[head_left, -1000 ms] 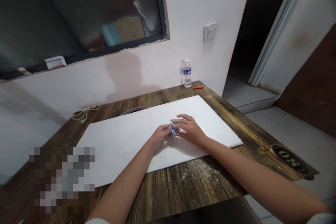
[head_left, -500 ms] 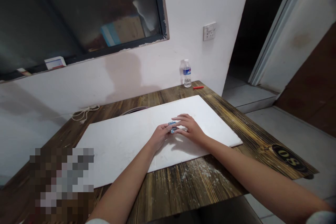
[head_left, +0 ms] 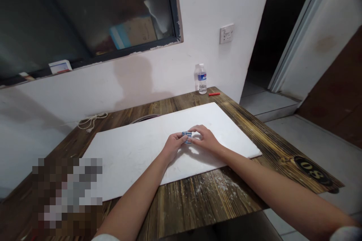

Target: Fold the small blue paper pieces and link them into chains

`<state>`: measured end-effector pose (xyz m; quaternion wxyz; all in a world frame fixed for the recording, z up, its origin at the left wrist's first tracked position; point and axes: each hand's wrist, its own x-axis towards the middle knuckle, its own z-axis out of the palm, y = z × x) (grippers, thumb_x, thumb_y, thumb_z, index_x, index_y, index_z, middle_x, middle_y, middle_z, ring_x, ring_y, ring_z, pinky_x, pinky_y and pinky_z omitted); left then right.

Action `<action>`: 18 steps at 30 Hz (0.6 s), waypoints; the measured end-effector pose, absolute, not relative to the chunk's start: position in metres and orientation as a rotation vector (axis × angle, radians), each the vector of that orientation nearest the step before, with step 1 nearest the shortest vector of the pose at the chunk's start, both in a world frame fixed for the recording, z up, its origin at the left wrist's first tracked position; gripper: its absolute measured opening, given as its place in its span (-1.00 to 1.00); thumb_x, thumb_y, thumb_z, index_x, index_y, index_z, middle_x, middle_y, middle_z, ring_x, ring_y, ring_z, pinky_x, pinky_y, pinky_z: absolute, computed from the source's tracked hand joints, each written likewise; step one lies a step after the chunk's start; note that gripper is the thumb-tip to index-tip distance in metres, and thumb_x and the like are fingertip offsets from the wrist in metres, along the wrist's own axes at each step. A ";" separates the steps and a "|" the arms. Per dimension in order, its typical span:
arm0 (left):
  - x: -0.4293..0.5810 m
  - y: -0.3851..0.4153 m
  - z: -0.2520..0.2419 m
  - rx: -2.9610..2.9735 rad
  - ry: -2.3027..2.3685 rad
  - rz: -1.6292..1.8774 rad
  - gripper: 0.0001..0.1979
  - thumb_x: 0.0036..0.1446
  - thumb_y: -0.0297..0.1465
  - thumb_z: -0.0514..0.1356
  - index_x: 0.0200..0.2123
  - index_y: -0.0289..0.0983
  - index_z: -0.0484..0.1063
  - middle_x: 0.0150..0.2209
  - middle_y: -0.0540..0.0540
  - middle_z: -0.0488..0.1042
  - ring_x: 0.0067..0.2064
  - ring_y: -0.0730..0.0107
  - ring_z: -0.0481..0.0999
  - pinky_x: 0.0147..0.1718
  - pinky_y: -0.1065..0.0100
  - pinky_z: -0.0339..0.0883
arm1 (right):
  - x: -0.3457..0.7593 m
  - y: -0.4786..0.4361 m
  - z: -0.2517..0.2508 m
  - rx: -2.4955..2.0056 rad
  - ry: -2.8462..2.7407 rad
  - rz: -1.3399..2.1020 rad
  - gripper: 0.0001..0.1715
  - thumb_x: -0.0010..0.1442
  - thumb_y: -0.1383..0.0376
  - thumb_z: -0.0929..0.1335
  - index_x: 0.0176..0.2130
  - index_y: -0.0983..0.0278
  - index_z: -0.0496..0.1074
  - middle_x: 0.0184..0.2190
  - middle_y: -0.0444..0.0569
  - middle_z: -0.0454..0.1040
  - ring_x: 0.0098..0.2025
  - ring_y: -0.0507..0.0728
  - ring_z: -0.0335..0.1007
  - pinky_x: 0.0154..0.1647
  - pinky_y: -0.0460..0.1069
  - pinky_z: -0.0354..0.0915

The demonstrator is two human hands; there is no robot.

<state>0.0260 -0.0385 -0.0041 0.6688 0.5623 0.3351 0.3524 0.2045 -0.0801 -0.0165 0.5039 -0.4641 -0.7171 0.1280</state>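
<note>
A small blue-and-white block-like piece (head_left: 187,134) is held just above the white board (head_left: 135,150), too small for me to tell its kind. On its left side my left hand (head_left: 173,145) is closed, thumb and fingers pinching it. From the right my right hand (head_left: 206,138) grips the same piece between thumb and index finger, its other fingers curled. Fingers cover part of the piece. Shadows of both hands fall on the board beneath.
The board lies on a dark wooden table (head_left: 186,211). At the back stand a water bottle (head_left: 202,79) and a red stick-like item (head_left: 214,94). A white cord (head_left: 92,120) lies at the left back. A blurred patch covers the left front.
My right hand's spread fingers have closed in on the blue-and-white piece, thumb and index finger now at its right side. My left hand keeps its hold.
</note>
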 end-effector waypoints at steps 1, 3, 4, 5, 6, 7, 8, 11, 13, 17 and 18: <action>0.026 -0.039 -0.004 1.283 0.759 0.795 -0.67 -0.09 -0.21 0.42 -0.35 -0.37 0.61 -0.41 -0.17 0.59 -0.41 0.40 0.46 -0.38 0.41 0.21 | 0.205 -0.080 -0.016 -1.122 -1.735 0.313 -0.77 0.13 0.17 0.43 -0.17 0.14 0.49 -0.23 -0.02 0.54 -0.14 0.19 0.41 -0.12 0.10 0.36; 0.026 -0.039 -0.005 1.303 0.777 0.798 -0.70 -0.08 -0.22 0.41 -0.39 -0.37 0.61 -0.41 -0.16 0.59 -0.42 0.41 0.45 -0.38 0.41 0.20 | 0.205 -0.080 -0.015 -1.140 -1.729 0.329 -0.79 0.12 0.16 0.44 -0.21 0.15 0.49 -0.28 -0.03 0.54 -0.19 0.18 0.42 -0.16 0.09 0.36; 0.026 -0.038 -0.006 1.308 0.786 0.802 -0.70 -0.08 -0.22 0.41 -0.39 -0.37 0.61 -0.41 -0.16 0.59 -0.43 0.41 0.44 -0.39 0.42 0.20 | 0.205 -0.080 -0.016 -1.158 -1.717 0.342 -0.79 0.11 0.14 0.44 -0.24 0.16 0.49 -0.30 -0.04 0.53 -0.22 0.17 0.42 -0.19 0.07 0.36; 0.026 -0.038 -0.006 1.310 0.795 0.806 -0.70 -0.08 -0.22 0.41 -0.40 -0.37 0.61 -0.42 -0.15 0.59 -0.44 0.42 0.43 -0.40 0.42 0.19 | 0.205 -0.079 -0.016 -1.179 -1.700 0.356 -0.79 0.10 0.13 0.44 -0.27 0.17 0.49 -0.33 -0.04 0.52 -0.25 0.16 0.42 -0.23 0.06 0.35; 0.026 -0.038 -0.007 1.310 0.803 0.812 -0.70 -0.08 -0.22 0.41 -0.40 -0.37 0.61 -0.42 -0.15 0.58 -0.45 0.43 0.42 -0.41 0.42 0.18 | 0.205 -0.079 -0.017 -1.199 -1.681 0.372 -0.79 0.09 0.12 0.45 -0.30 0.18 0.49 -0.36 -0.05 0.52 -0.27 0.15 0.41 -0.27 0.04 0.34; 0.026 -0.038 -0.007 1.311 0.811 0.818 -0.70 -0.08 -0.22 0.41 -0.40 -0.37 0.61 -0.42 -0.15 0.58 -0.46 0.45 0.41 -0.42 0.42 0.17 | 0.204 -0.079 -0.017 -1.213 -1.662 0.388 -0.79 0.07 0.12 0.45 -0.33 0.19 0.48 -0.38 -0.05 0.51 -0.29 0.14 0.41 -0.30 0.03 0.33; 0.026 -0.037 -0.008 1.310 0.819 0.826 -0.70 -0.09 -0.22 0.41 -0.41 -0.37 0.61 -0.43 -0.14 0.58 -0.47 0.46 0.40 -0.43 0.42 0.15 | 0.204 -0.078 -0.018 -1.219 -1.645 0.407 -0.78 0.06 0.11 0.45 -0.37 0.20 0.47 -0.40 -0.06 0.50 -0.31 0.14 0.40 -0.32 0.01 0.31; 0.026 -0.036 -0.009 1.302 0.842 0.841 -0.69 -0.10 -0.22 0.42 -0.39 -0.37 0.61 -0.45 -0.13 0.57 -0.47 0.45 0.39 -0.44 0.42 0.14 | 0.204 -0.078 -0.020 -1.201 -1.607 0.483 -0.76 0.05 0.12 0.44 -0.46 0.21 0.43 -0.45 -0.08 0.49 -0.34 0.12 0.39 -0.33 -0.01 0.28; 0.026 -0.036 -0.010 1.287 0.848 0.845 -0.67 -0.11 -0.21 0.42 -0.37 -0.37 0.62 -0.44 -0.13 0.57 -0.46 0.44 0.40 -0.42 0.42 0.16 | 0.203 -0.078 -0.020 -1.195 -1.566 0.544 -0.75 0.04 0.13 0.44 -0.50 0.22 0.41 -0.47 -0.10 0.47 -0.36 0.10 0.38 -0.33 -0.02 0.27; 0.026 -0.035 -0.009 1.246 0.782 0.818 -0.64 -0.11 -0.18 0.42 -0.33 -0.36 0.62 -0.38 -0.16 0.59 -0.39 0.39 0.46 -0.34 0.41 0.22 | 0.202 -0.079 -0.018 -1.215 -1.430 0.669 -0.75 0.02 0.13 0.43 -0.50 0.24 0.38 -0.50 -0.13 0.44 -0.40 0.09 0.34 -0.38 -0.04 0.23; 0.026 -0.035 -0.009 1.243 0.766 0.804 -0.64 -0.11 -0.19 0.42 -0.31 -0.36 0.62 -0.36 -0.16 0.59 -0.37 0.39 0.47 -0.32 0.40 0.23 | 0.202 -0.079 -0.018 -1.217 -1.393 0.700 -0.74 0.02 0.13 0.43 -0.50 0.24 0.37 -0.51 -0.13 0.43 -0.41 0.08 0.32 -0.41 -0.04 0.22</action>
